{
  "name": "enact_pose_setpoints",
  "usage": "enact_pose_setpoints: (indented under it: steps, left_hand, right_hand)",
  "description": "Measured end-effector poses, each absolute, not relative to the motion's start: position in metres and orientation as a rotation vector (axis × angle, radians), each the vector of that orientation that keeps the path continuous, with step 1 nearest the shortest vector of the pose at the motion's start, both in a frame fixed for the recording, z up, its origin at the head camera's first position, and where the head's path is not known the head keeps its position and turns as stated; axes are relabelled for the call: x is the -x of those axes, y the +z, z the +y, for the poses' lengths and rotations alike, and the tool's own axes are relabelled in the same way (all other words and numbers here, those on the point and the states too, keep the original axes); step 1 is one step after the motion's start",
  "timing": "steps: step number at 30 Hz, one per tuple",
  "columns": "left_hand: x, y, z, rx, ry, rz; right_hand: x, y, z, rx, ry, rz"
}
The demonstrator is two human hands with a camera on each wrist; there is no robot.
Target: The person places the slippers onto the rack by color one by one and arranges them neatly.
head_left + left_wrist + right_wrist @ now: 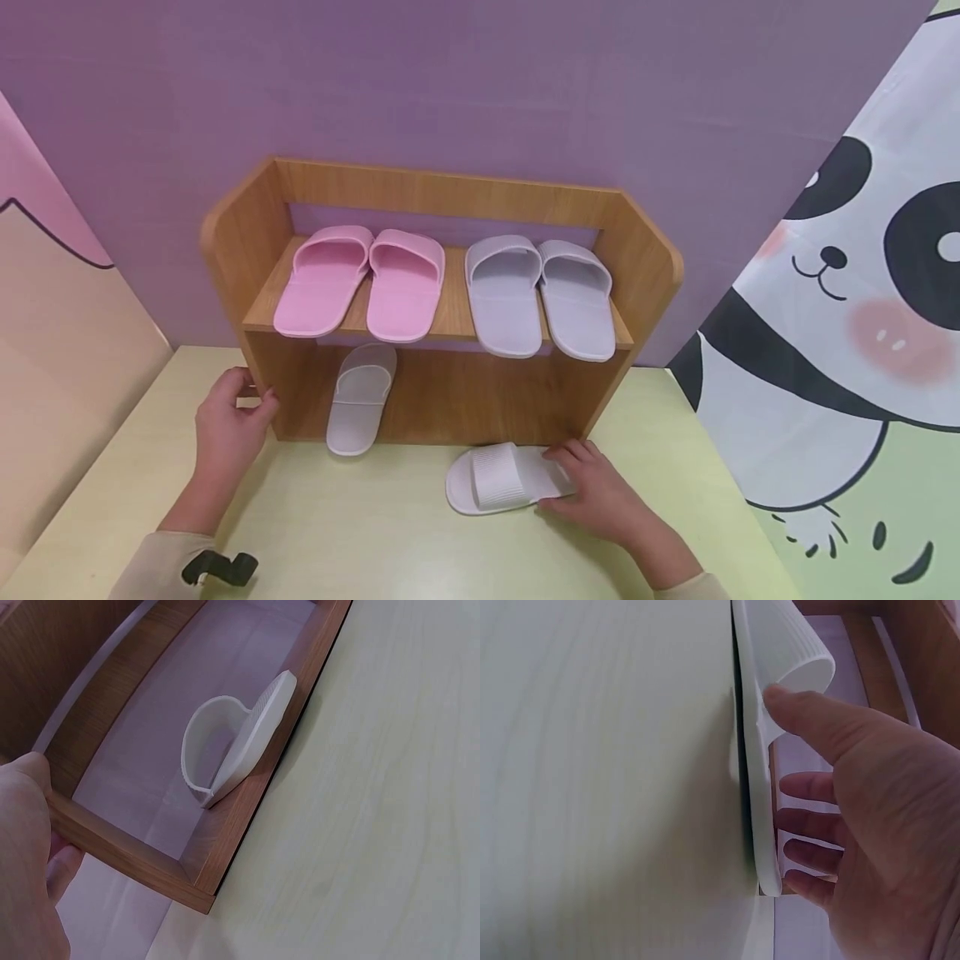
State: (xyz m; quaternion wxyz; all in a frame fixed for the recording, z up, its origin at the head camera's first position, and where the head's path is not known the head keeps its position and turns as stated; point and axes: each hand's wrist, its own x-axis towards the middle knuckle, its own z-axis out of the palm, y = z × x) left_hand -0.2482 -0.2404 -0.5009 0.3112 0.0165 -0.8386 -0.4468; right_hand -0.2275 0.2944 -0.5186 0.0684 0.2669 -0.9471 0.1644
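Note:
A wooden shoe rack (pixel 472 392) stands on the table, and my left hand (pixel 232 417) grips the front edge of its left side panel, thumb in front and fingers behind. A white slipper (pixel 498 479) lies sideways on the table before the rack, its ribbed strap to the left. My right hand (pixel 592 492) holds the heel part of this slipper, thumb at the near edge and fingers at the far edge. In the right wrist view the thumb touches the slipper (pixel 761 795) close to the strap. Another white slipper (pixel 358 408) sits on the rack's lower level, toe inward.
On the upper shelf are a pair of pink slippers (pixel 322 292) at left and a pair of light grey-purple slippers (pixel 510 308) at right. A purple backdrop (pixel 450 83) rises behind the rack. A panda-printed panel (pixel 847 375) stands right of the pale wooden table (pixel 360 525).

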Motion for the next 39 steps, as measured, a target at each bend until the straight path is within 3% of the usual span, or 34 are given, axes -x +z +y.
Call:
enact_pose_setpoints:
  steps: [39]
  left_hand:
    - [0.249,-0.504,-0.241,-0.032,-1.176,-2.193]
  right_hand:
    - [0.233,-0.505,0.299,-0.959,0.469,-2.979]
